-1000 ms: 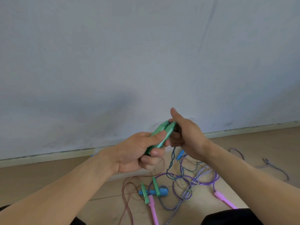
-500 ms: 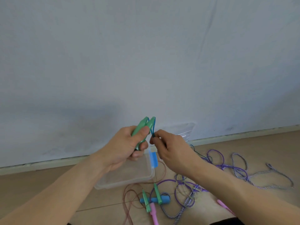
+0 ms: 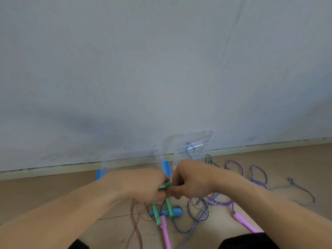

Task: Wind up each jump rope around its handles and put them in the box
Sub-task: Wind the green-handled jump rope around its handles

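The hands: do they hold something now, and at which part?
The left hand grips the green handles around their middle; the right hand pinches at their end.

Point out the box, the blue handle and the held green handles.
box [image 3: 106, 170]: head view, left wall near the blue latch.
blue handle [image 3: 177, 212]: head view, right end, on the floor.
green handles [image 3: 165, 185]: head view, the stretch showing between both hands.

Our colours: green, blue, pink, purple, striped

We see green handles [image 3: 165, 185] held, a blue handle [image 3: 175, 212], pink handles [image 3: 166, 232], a purple rope [image 3: 233, 165], a navy-and-white striped rope [image 3: 301, 189], a clear box [image 3: 129, 159] with blue clips, tan floor [image 3: 45, 191], pale grey-blue wall [image 3: 161, 69].
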{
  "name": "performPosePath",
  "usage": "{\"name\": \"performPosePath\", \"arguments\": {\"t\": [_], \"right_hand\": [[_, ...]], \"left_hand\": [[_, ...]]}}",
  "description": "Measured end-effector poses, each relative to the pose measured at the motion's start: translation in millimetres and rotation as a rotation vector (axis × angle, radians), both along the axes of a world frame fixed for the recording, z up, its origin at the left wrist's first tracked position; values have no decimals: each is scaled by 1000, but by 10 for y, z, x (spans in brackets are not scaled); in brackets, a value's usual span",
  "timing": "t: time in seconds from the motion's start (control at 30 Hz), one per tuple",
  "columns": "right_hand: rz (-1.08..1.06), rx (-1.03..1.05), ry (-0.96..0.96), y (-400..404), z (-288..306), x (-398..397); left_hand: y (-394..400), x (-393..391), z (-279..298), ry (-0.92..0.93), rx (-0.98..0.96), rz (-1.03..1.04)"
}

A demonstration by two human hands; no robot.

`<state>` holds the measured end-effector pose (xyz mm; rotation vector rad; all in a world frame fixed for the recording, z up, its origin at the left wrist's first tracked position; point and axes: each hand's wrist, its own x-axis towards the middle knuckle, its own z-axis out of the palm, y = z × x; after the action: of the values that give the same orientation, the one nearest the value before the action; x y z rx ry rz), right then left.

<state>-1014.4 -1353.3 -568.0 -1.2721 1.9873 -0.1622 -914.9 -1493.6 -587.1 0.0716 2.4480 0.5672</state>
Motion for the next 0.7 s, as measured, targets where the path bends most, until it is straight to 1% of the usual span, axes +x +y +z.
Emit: {"name": "performPosePath", "arguments": {"t": [0.1, 0.17, 0.23, 0.27, 0.33, 0.4, 0.43, 0.47, 0.57, 0.63, 0.67, 0.7], "right_hand": [[-123, -58, -72, 10, 41, -155], [-201, -82, -180, 32, 60, -263], [-228, -88, -354, 69, 71, -350], [-246, -104, -480, 83, 71, -374], [-339, -187, -717, 77, 36, -409], [-464, -292, -844, 40, 5, -433], [-493, -342, -873, 15, 3, -437], [-506, -392, -886, -8, -3, -441], [-583, -478, -851, -52, -23, -425], [-640, -529, -758, -64, -2, -378], [-648, -560, -669, -69, 6, -348], [-632, -590, -535, -68, 20, -315]], "left_hand": [[-54, -46, 28, -42, 137, -7], [-62, -46, 50, -101, 291, -28], [-52, -30, 88, -172, 537, 25], [-52, -21, 107, -211, 683, 71], [-62, -6, 149, -267, 970, 170], [-73, -19, 180, -256, 1177, 272], [-83, -37, 200, -221, 1223, 341], [-96, -58, 220, -170, 1229, 421], [-172, -107, 271, -30, 1189, 625], [-225, -129, 288, 10, 1155, 706], [-248, -139, 287, 19, 1118, 732], [-265, -148, 283, 23, 1075, 752]]}}
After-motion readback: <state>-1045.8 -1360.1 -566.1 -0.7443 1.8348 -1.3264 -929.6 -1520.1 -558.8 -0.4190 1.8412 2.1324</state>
